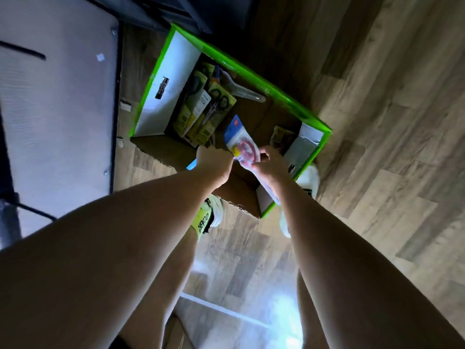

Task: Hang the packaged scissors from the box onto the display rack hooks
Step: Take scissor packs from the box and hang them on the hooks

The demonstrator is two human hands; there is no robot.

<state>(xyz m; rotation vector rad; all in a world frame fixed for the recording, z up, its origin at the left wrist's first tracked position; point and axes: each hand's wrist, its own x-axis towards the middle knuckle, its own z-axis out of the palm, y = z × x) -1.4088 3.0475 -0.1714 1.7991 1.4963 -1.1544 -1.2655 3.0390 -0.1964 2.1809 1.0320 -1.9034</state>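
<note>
On the wood-plank floor (377, 122) sits an open cardboard box (264, 84) with bright green taped edges and white flaps, and the person stands over it with both bare arms reaching down into its near side. To the left of the box stands a pale panel (57, 109) in a dark frame, with one short dark hook (22, 50) sticking out of it. Inside the box, several yellow-carded packs of black-handled scissors (201, 107) lie stacked and overlapping toward the left wall, one clear pack (241, 90) lies near the far wall, and another yellow card (280, 136) lies flat by the right flap. A green and white shoe (207, 216) shows at the near rim of the box, and a white one (310, 180) just outside its right corner. The left hand (214, 159) is closed on the lower left edge of a blue-carded pack of pink-handled scissors (239, 139), held tilted above the box floor. The right hand (270, 161) pinches the same pack from its right side, fingertips on the clear blister over the pink handle rings.
</note>
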